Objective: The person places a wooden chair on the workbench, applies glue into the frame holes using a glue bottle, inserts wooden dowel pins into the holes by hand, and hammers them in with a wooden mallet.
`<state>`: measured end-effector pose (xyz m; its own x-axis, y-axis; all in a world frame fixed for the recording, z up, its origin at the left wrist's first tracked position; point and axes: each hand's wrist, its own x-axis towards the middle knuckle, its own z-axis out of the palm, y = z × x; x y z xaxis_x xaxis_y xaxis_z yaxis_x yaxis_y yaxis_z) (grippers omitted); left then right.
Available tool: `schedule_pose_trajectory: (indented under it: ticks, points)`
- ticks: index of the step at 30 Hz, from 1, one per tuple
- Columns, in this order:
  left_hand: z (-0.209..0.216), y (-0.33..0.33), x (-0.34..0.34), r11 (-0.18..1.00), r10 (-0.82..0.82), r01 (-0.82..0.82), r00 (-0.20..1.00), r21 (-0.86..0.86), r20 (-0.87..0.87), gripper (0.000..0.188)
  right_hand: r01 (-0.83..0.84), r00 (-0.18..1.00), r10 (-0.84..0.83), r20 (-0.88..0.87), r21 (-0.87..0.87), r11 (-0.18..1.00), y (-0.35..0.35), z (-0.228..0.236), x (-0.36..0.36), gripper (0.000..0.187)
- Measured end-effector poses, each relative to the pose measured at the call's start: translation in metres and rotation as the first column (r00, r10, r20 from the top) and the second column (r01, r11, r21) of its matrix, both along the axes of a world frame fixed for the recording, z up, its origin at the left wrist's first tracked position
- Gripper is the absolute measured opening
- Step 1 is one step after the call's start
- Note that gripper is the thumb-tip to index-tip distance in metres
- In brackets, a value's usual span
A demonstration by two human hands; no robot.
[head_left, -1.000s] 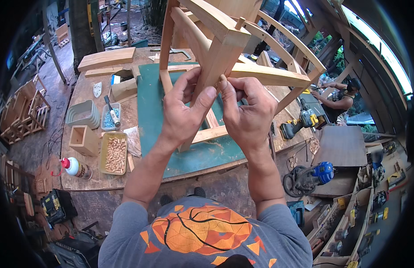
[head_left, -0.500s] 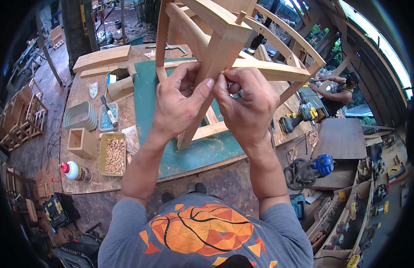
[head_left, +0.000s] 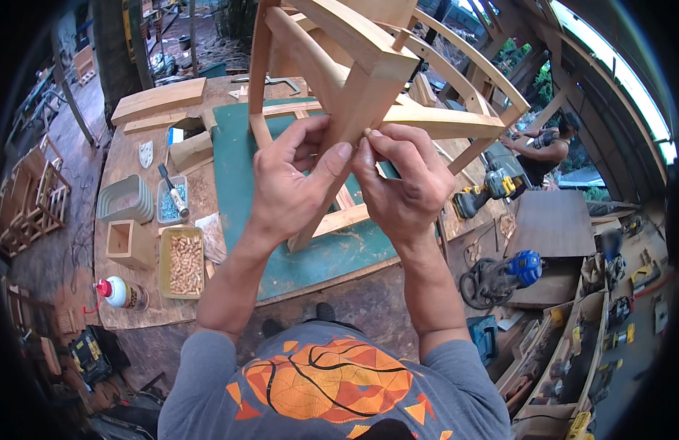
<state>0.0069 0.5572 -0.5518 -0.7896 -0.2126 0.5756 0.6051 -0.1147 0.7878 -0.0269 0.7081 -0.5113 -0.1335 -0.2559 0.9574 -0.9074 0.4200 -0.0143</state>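
Note:
A pale wooden chair frame stands tilted on the green mat, its thick leg slanting down toward me. My left hand grips that leg, fingers behind it and thumb along the near face. Between thumb and forefinger of my right hand is the tip of a small wooden dowel, held against the leg's right side; the rest of it is hidden. Another dowel sticks up from the frame's top corner. More dowels fill a yellowish tub on the left of the bench.
On the bench's left are a glue bottle, a wooden box, a grey tub and a brush over a tub of blue bits. Cordless drills lie at the right. A co-worker is beyond them. A blue-topped vacuum stands lower right.
My right hand has shifted slightly down and away from the left thumb, so the dowel's tip shows more. My left hand keeps its hold on the leg. The whole view has shifted slightly.

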Motion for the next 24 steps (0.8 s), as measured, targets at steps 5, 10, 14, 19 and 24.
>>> schedule_pose_trajectory:
  ticks: [5, 10, 14, 19, 24]
  points:
    - [0.005, 0.006, -0.004, 0.995, -0.014, 0.012, 1.000, -0.098, -0.027, 0.037, -0.038, 0.996, 0.039, 0.078, -0.018, 0.999, 0.009, -0.001, -0.011, 0.018]
    - [0.002, 0.017, -0.016, 0.986, 0.165, -0.161, 0.983, -0.049, 0.085, 0.044, -0.094, 0.985, 0.111, 0.133, -0.126, 0.988, 0.059, 0.005, 0.003, 0.036]
    - [0.013, 0.023, -0.002, 0.913, 0.384, -0.378, 0.923, -0.154, 0.012, 0.045, 0.151, 0.980, -0.062, 0.190, -0.496, 0.855, 0.155, -0.065, -0.022, 0.023]
    - [0.019, 0.045, -0.004, 0.934, 0.331, -0.326, 0.944, -0.147, 0.009, 0.042, 0.632, 0.475, -0.647, 0.596, 0.280, 0.722, 0.368, -0.266, -0.131, 0.049]
    - [0.017, 0.044, 0.012, 0.914, 0.394, -0.384, 0.917, -0.130, 0.059, 0.054, 0.451, 0.217, -0.652, 0.727, 0.518, 0.727, 0.392, -0.329, -0.144, 0.053]
